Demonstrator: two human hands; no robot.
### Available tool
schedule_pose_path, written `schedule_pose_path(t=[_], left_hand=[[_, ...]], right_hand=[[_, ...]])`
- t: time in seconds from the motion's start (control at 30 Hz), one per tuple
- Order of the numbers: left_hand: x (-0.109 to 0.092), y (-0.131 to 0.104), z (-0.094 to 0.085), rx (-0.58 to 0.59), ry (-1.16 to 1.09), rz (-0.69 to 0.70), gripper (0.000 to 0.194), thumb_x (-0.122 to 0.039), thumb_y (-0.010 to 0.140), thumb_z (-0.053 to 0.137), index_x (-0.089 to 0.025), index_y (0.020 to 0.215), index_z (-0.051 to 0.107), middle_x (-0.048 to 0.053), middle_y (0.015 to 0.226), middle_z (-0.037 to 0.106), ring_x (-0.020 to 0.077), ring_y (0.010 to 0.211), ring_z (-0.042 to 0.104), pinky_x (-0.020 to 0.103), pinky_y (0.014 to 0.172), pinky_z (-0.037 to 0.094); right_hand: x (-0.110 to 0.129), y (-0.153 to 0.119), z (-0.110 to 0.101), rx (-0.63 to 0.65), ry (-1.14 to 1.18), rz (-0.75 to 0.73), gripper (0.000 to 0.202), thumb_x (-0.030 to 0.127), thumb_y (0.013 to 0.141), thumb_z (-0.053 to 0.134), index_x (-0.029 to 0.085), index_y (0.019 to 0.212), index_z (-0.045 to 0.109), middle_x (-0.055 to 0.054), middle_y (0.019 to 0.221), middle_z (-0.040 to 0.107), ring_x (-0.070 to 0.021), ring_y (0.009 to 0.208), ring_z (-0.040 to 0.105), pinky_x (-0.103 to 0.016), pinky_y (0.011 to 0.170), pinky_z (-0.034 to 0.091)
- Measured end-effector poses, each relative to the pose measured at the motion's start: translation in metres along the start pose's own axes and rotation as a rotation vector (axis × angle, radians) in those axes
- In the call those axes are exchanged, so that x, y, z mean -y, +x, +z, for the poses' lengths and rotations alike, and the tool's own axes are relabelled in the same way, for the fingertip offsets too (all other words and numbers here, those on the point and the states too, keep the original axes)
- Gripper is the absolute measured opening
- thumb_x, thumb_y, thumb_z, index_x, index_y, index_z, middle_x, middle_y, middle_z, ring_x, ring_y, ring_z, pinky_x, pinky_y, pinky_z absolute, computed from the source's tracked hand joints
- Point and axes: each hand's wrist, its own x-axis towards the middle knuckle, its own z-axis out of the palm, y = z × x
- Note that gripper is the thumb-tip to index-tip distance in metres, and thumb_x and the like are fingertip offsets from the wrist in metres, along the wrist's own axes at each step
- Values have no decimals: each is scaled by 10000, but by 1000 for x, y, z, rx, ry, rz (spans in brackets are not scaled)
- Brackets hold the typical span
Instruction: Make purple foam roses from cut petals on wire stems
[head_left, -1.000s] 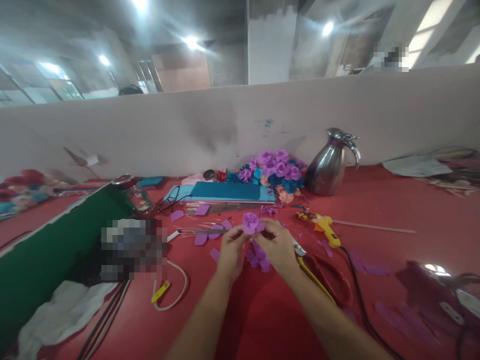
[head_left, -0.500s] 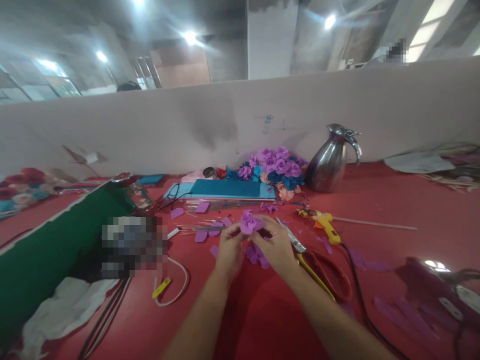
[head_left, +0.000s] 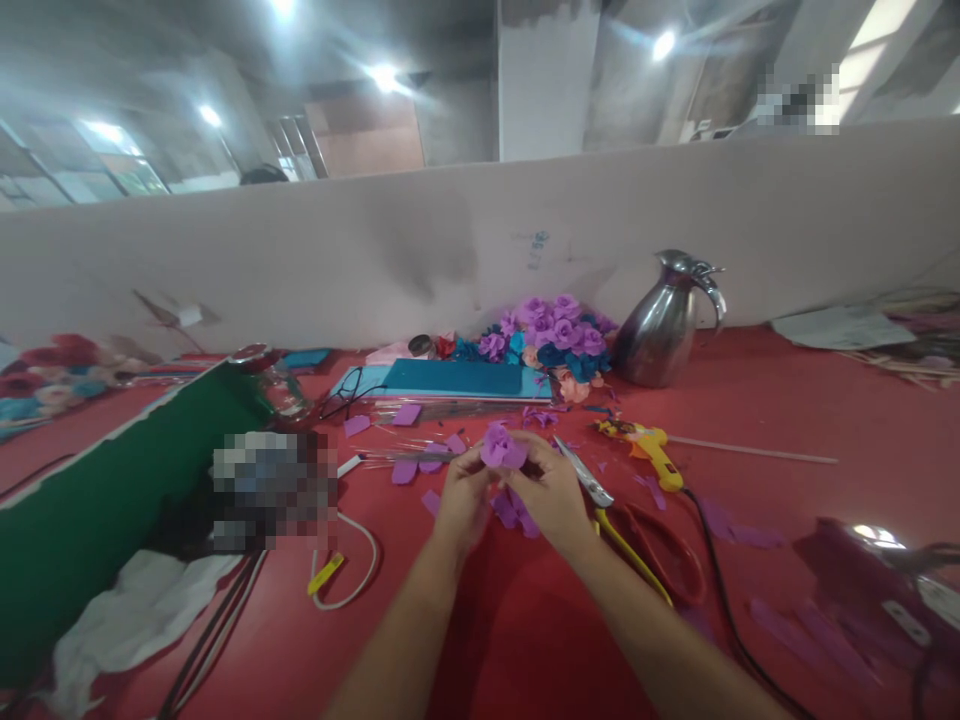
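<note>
Between my two hands is a purple paper flower point(head_left: 501, 447), its ruffled petals facing up. My left hand point(head_left: 463, 490) pinches it from the left, fingers closed at its base. From the right, my right hand point(head_left: 551, 485) grips its edge with thumb and fingers closed. The flower's underside is hidden by the fingers. Loose purple paper petals point(head_left: 514, 512) lie on the table below the hands, and more petals point(head_left: 405, 471) lie to the left beside thin wires point(head_left: 390, 455). Scissors with red and yellow handles point(head_left: 664, 555) lie just right of my right hand.
A yellow glue gun point(head_left: 658, 458) with a black cord rests at right. Behind stand finished paper flowers point(head_left: 559, 325), blue paper sheets point(head_left: 454, 377) and a steel jug point(head_left: 660, 325). A green box point(head_left: 112, 490) fills the left side of the red table point(head_left: 517, 640).
The view has shifted very slightly. Both hands keep their hold on the purple flower in nearly the same place, and the flower looks turned a little.
</note>
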Motion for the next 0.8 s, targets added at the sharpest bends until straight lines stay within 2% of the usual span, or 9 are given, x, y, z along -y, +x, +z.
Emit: schedule_pose_path(t=[0.17,0.23,0.3,0.37,0.43,0.5,0.57,0.67,0.8], left_hand=[[-3,-3,3,32,-25,-74,113,-153,570,759,-150,672,710,20,629,649,108,555,534,247,583,428],[-3,-4,4,12,-44,-100,105,-144,568,767,-142,642,693,7,595,624,89,527,510,232,564,415],[-4,-3,4,-9,-60,-107,128,-133,560,777,-144,653,690,-2,595,620,82,525,506,226,562,411],[-4,-2,3,-16,-79,-103,181,-138,552,791,-153,710,702,3,646,646,91,556,527,232,581,421],[-5,0,1,-11,-93,-93,212,-166,563,799,-162,756,711,15,706,672,107,603,556,244,616,437],[-6,2,-1,-16,-77,-54,179,-191,594,792,-163,752,712,17,718,674,112,632,567,245,644,442],[-7,4,-3,-22,-27,-9,126,-188,630,771,-159,738,713,15,714,669,108,648,568,238,665,441],[-7,4,-5,9,45,5,116,-177,661,747,-168,773,719,21,749,679,126,700,593,245,693,447],[-5,3,-6,39,108,-3,140,-173,657,746,-181,795,720,31,780,692,174,797,625,269,719,467]], right_hand=[[0,-1,0,7,-4,5,170,181,723,590,238,797,732,-56,909,716,-209,851,655,-330,739,526],[-1,0,1,5,10,28,166,193,718,594,239,804,728,-52,906,721,-212,860,658,-344,767,529],[-3,1,1,6,28,61,179,214,699,628,238,849,722,-49,937,723,-221,898,657,-368,823,520],[-3,2,0,12,75,132,273,226,664,661,229,934,701,-48,947,722,-215,859,662,-358,795,525],[-1,4,-4,23,153,228,353,231,666,635,215,1018,659,-25,817,716,-182,715,651,-308,677,520],[3,5,-10,13,206,288,326,251,701,585,204,1020,635,19,628,653,-149,573,589,-259,562,467],[6,8,-16,-16,186,253,228,287,724,580,202,926,643,21,607,621,-140,568,558,-244,542,432],[6,11,-21,-33,74,129,135,322,712,634,204,776,650,-22,802,654,-156,710,578,-260,632,449],[3,13,-20,-11,25,94,98,301,716,634,209,747,646,-37,872,646,-176,798,587,-270,675,458]])
